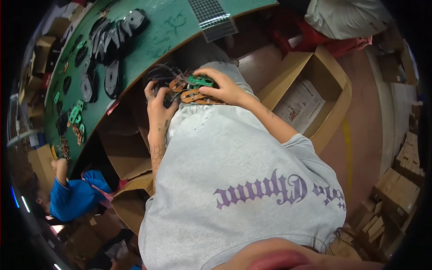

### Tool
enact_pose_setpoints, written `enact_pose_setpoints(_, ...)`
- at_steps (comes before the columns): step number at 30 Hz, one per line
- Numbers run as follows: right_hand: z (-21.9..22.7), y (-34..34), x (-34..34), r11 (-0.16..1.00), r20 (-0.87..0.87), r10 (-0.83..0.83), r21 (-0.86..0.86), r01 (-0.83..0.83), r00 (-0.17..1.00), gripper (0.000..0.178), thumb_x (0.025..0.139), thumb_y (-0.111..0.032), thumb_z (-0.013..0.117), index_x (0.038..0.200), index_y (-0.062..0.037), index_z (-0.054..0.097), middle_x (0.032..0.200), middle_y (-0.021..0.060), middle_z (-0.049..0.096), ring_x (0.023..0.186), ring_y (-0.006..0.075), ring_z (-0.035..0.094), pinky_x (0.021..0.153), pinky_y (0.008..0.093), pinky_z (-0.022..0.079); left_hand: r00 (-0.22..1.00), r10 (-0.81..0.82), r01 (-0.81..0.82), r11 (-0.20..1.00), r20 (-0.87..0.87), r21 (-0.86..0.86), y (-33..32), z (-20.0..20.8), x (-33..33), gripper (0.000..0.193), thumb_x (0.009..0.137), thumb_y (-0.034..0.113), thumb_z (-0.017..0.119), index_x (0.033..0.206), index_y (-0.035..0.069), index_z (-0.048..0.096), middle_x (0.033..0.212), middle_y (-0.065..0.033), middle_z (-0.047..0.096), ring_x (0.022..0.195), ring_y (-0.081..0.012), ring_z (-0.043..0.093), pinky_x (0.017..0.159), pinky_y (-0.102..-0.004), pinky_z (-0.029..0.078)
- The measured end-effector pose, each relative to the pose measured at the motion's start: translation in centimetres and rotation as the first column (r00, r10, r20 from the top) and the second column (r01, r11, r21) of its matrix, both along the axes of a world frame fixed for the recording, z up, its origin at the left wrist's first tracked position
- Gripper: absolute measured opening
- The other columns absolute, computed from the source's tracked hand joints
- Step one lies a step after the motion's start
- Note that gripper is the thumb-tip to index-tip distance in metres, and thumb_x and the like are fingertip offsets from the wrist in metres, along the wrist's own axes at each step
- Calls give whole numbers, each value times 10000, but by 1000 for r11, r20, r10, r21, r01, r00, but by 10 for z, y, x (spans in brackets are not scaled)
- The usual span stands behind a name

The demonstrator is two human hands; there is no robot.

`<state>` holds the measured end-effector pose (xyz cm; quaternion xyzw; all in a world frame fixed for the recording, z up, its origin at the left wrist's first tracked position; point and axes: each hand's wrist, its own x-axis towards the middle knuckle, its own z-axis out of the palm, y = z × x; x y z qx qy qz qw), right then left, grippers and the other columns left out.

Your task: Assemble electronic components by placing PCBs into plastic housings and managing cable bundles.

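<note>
A bundle of flat, rounded pieces with holes lies at my lap, some green (200,81) and some orange (193,96); they look like small circuit boards. Dark wires (164,71) stick out from the bundle's far left side. My right hand (225,87) grips the bundle from the right, its fingers over the green piece and its thumb near the orange one. On the left side, my left hand (158,107) has its fingers curled at the wires and dark parts. What exactly those fingertips hold is partly hidden.
On the green table (168,22) are black shell-like parts (114,38), more green and orange pieces (75,117), and a clear gridded tray (213,20). An open cardboard box (315,96) stands at my right, others (130,157) at my left. A person in blue (81,198) reaches to the table.
</note>
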<state>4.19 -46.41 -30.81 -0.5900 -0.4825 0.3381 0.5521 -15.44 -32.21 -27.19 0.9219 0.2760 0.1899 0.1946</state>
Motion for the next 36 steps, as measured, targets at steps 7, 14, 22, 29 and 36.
enact_pose_setpoints(7, -10, 35, 13, 972, -98, 216, -72, -224, 971, 418, 890, -252, 608, 1253, -53, 551, 1242, 118, 588, 1100, 260, 563, 962, 356, 424, 968, 225, -241, 958, -113, -155, 2, -7, -12, 253, 669, 1, 693, 906, 34, 609, 1256, -190, 410, 932, -299, 529, 743, -335, 466)
enact_pose_setpoints(14, 1, 84, -47, 932, -357, 248, -167, -322, 901, 429, 885, -188, 586, 1274, -12, 542, 1248, 125, 590, 1107, 221, 552, 973, 312, 404, 973, 221, -209, 964, 60, -163, 38, -27, -82, 241, 690, 151, 689, 877, 42, 585, 1299, -290, 408, 851, -392, 572, 714, -414, 491)
enact_pose_setpoints(22, 31, 114, -83, 909, -372, 50, -367, -197, 927, 432, 875, -153, 529, 1275, 11, 537, 1219, 166, 599, 1053, 221, 576, 936, 301, 432, 981, 187, -160, 937, 59, -312, 79, 4, -103, 247, 706, 76, 689, 910, 20, 560, 1279, -317, 400, 703, -440, 614, 671, -446, 528)
enact_pose_setpoints(29, 82, 168, -60, 870, 85, 153, -484, -93, 985, 376, 882, -251, 629, 1157, 6, 632, 1132, 140, 653, 987, 237, 601, 877, 302, 464, 981, 190, -163, 900, 28, -405, 113, -2, -97, 235, 716, 65, 678, 933, 82, 588, 1321, -258, 414, 897, -410, 582, 788, -403, 497)
enact_pose_setpoints(36, 90, 189, -33, 846, 114, 116, -532, -38, 987, 422, 906, -296, 597, 1179, 25, 621, 1162, 175, 647, 1018, 318, 615, 893, 360, 472, 952, 119, -228, 890, -281, -395, 152, 67, -75, 252, 787, 111, 626, 1037, 74, 612, 1066, -221, 548, 829, -402, 594, 762, -446, 488)
